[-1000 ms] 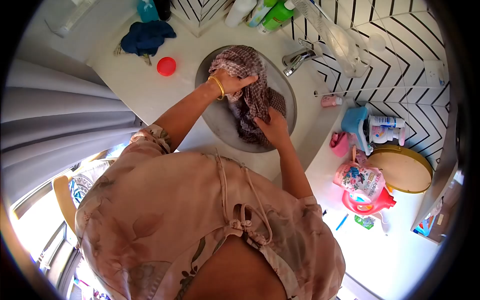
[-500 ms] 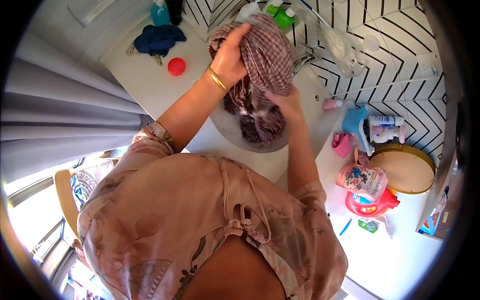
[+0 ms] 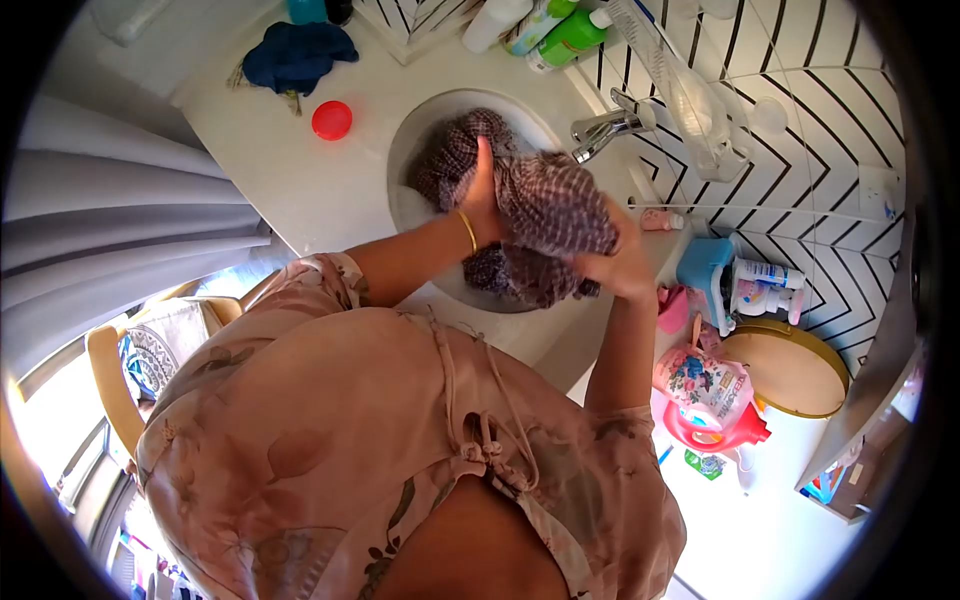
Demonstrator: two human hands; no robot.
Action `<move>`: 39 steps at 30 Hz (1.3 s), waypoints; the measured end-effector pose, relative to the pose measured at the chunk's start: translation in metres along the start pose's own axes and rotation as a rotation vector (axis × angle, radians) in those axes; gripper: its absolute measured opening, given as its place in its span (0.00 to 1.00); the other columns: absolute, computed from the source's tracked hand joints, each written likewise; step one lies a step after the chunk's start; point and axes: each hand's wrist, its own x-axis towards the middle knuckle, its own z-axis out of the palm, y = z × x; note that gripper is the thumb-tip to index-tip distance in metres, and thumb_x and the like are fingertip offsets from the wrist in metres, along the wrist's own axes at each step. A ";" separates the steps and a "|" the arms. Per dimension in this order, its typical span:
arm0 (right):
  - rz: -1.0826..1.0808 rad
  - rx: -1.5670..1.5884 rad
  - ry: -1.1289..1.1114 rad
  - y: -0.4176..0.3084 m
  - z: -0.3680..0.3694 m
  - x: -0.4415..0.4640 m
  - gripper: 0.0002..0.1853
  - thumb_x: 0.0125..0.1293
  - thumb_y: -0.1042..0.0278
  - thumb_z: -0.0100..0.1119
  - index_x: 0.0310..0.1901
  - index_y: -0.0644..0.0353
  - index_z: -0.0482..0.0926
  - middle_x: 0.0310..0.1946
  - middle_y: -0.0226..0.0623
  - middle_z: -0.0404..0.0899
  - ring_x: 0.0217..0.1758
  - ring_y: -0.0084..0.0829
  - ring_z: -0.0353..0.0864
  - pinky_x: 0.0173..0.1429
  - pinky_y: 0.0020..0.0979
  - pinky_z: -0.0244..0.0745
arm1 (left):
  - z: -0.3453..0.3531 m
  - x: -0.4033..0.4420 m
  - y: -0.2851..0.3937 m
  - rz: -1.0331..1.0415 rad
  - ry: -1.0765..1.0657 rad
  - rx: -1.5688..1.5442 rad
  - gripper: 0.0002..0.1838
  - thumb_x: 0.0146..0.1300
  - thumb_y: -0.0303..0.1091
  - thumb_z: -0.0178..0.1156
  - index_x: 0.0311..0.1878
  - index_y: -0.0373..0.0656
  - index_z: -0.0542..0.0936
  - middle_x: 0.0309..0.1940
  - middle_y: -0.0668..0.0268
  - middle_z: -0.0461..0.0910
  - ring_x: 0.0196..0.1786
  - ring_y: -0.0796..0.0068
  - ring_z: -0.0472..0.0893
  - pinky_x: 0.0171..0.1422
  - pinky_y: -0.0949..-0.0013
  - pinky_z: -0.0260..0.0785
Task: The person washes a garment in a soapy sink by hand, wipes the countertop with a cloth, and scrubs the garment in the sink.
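A wet-looking brown-and-white checked cloth [image 3: 556,205] is bunched between my hands over the round sink [image 3: 398,165]. My left hand [image 3: 485,208], with a gold bangle at its wrist, is closed on the left side of the bunch; its thumb points up and its fingers are hidden behind the fabric. On the right side, my right hand [image 3: 622,262] grips the cloth, slightly blurred. Part of the cloth hangs down into the basin, where more dark checked fabric lies at the back left. I cannot tell whether it is all one piece.
A chrome faucet [image 3: 610,125] stands behind the sink on the right. On the counter are a red lid [image 3: 332,120], a dark blue cloth [image 3: 298,58] and a green bottle [image 3: 568,42]. At right sit a blue container [image 3: 705,275] and a red detergent jug [image 3: 735,432].
Both hands have come down toward the basin with the checked cloth. The right hand has moved right, and the bunch now lies more sideways. The faucet and basin show more fully.
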 end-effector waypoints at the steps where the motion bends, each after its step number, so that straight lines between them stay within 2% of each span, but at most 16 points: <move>1: 0.114 0.007 -0.017 0.010 -0.007 0.002 0.37 0.37 0.73 0.68 0.55 0.68 0.67 0.46 0.36 0.74 0.49 0.25 0.72 0.57 0.28 0.64 | 0.005 0.003 0.015 0.056 0.001 0.023 0.53 0.44 0.81 0.38 0.61 0.44 0.66 0.60 0.58 0.66 0.62 0.56 0.64 0.69 0.50 0.49; 3: 0.337 0.025 -0.054 0.047 -0.028 0.005 0.39 0.38 0.71 0.69 0.56 0.68 0.66 0.47 0.37 0.74 0.51 0.27 0.71 0.59 0.29 0.63 | -0.002 0.016 0.046 0.218 0.116 0.062 0.51 0.43 0.79 0.46 0.58 0.42 0.69 0.56 0.57 0.70 0.59 0.55 0.68 0.66 0.49 0.54; 5: 0.359 0.160 -0.010 0.106 -0.050 0.024 0.37 0.45 0.68 0.67 0.58 0.69 0.64 0.48 0.40 0.74 0.51 0.31 0.72 0.58 0.31 0.64 | -0.009 0.021 0.069 0.299 -0.038 -0.006 0.32 0.54 0.58 0.58 0.54 0.42 0.72 0.52 0.59 0.74 0.55 0.60 0.72 0.62 0.51 0.60; 10: 0.497 0.671 0.297 0.192 -0.057 0.101 0.30 0.53 0.66 0.60 0.57 0.68 0.64 0.51 0.44 0.71 0.52 0.35 0.71 0.55 0.36 0.68 | -0.055 0.034 0.073 0.239 0.296 0.154 0.16 0.59 0.38 0.55 0.48 0.42 0.75 0.49 0.60 0.76 0.52 0.61 0.74 0.60 0.55 0.63; 12: 0.452 0.239 0.645 0.228 -0.028 0.132 0.27 0.54 0.63 0.60 0.54 0.69 0.67 0.49 0.47 0.72 0.50 0.40 0.73 0.53 0.39 0.69 | -0.086 0.041 0.060 0.157 0.460 0.303 0.17 0.59 0.38 0.54 0.49 0.41 0.75 0.51 0.61 0.74 0.54 0.62 0.72 0.61 0.56 0.62; 15: 0.438 -0.779 0.711 0.233 0.016 0.150 0.24 0.55 0.60 0.57 0.50 0.69 0.70 0.44 0.53 0.75 0.48 0.47 0.75 0.53 0.40 0.70 | -0.136 0.054 0.046 0.060 0.632 0.423 0.17 0.58 0.41 0.56 0.48 0.43 0.76 0.49 0.63 0.76 0.50 0.67 0.74 0.58 0.61 0.65; 19: 0.557 -0.877 0.273 0.266 -0.008 0.177 0.23 0.55 0.59 0.57 0.49 0.67 0.71 0.40 0.55 0.75 0.47 0.51 0.74 0.53 0.41 0.69 | -0.199 0.074 0.039 0.082 0.572 0.275 0.20 0.59 0.47 0.54 0.49 0.45 0.76 0.47 0.65 0.77 0.48 0.68 0.76 0.55 0.63 0.67; 22: 0.774 -0.078 0.404 0.274 -0.028 0.194 0.18 0.55 0.64 0.58 0.44 0.66 0.73 0.44 0.55 0.73 0.52 0.50 0.71 0.55 0.41 0.67 | -0.255 0.089 0.047 0.137 0.555 0.150 0.21 0.59 0.48 0.53 0.49 0.45 0.77 0.45 0.64 0.78 0.46 0.67 0.77 0.53 0.63 0.68; 25: 0.463 0.380 0.659 0.222 -0.017 0.159 0.12 0.54 0.68 0.59 0.39 0.65 0.74 0.47 0.54 0.72 0.57 0.50 0.68 0.56 0.40 0.65 | -0.149 0.074 0.057 0.112 0.589 0.163 0.22 0.59 0.50 0.51 0.49 0.44 0.76 0.45 0.62 0.78 0.45 0.65 0.77 0.53 0.61 0.68; 29: -0.381 -0.565 0.678 0.160 0.050 0.106 0.14 0.54 0.63 0.61 0.38 0.61 0.73 0.51 0.52 0.68 0.57 0.51 0.66 0.56 0.44 0.64 | -0.126 0.076 0.057 0.176 0.318 0.059 0.23 0.64 0.47 0.43 0.58 0.45 0.68 0.58 0.65 0.68 0.60 0.69 0.66 0.64 0.63 0.58; 30: -0.377 -0.739 0.656 0.148 0.067 0.106 0.14 0.54 0.63 0.60 0.39 0.61 0.72 0.49 0.53 0.69 0.56 0.51 0.67 0.55 0.44 0.66 | -0.149 0.085 0.054 0.184 0.173 0.010 0.21 0.64 0.45 0.43 0.57 0.45 0.68 0.57 0.65 0.68 0.58 0.69 0.67 0.63 0.62 0.59; 32: -0.363 -1.085 0.608 0.132 0.087 0.105 0.15 0.54 0.63 0.58 0.40 0.62 0.71 0.46 0.55 0.72 0.54 0.51 0.70 0.53 0.43 0.68 | -0.195 0.098 0.028 0.653 -0.202 0.717 0.18 0.65 0.39 0.42 0.55 0.45 0.70 0.55 0.65 0.69 0.55 0.67 0.69 0.62 0.61 0.61; 33: -0.166 -0.957 0.658 0.138 0.081 0.112 0.15 0.54 0.62 0.58 0.40 0.62 0.72 0.46 0.56 0.72 0.52 0.51 0.70 0.52 0.42 0.68 | -0.217 0.103 0.016 0.953 -0.317 0.923 0.17 0.65 0.36 0.41 0.54 0.45 0.70 0.54 0.65 0.70 0.54 0.67 0.70 0.61 0.61 0.61; 35: 0.222 -0.672 0.734 0.177 0.048 0.148 0.16 0.55 0.61 0.57 0.40 0.63 0.74 0.45 0.57 0.73 0.48 0.52 0.72 0.51 0.41 0.68 | -0.175 0.074 0.022 0.698 0.029 1.076 0.15 0.63 0.34 0.44 0.50 0.43 0.72 0.49 0.64 0.73 0.50 0.67 0.72 0.58 0.62 0.64; 37: 0.169 -0.632 0.668 0.266 -0.005 0.165 0.19 0.55 0.59 0.58 0.44 0.64 0.73 0.41 0.56 0.73 0.44 0.53 0.74 0.48 0.42 0.69 | -0.128 0.046 0.033 0.430 0.367 1.197 0.13 0.61 0.33 0.47 0.47 0.41 0.74 0.44 0.63 0.76 0.46 0.67 0.75 0.55 0.63 0.67; 39: 0.166 -0.522 0.717 0.234 0.005 0.158 0.20 0.53 0.62 0.60 0.44 0.66 0.70 0.37 0.55 0.74 0.42 0.52 0.75 0.47 0.43 0.70 | -0.125 0.044 0.054 0.345 0.504 1.309 0.13 0.60 0.33 0.49 0.46 0.41 0.74 0.43 0.64 0.76 0.46 0.69 0.75 0.54 0.64 0.67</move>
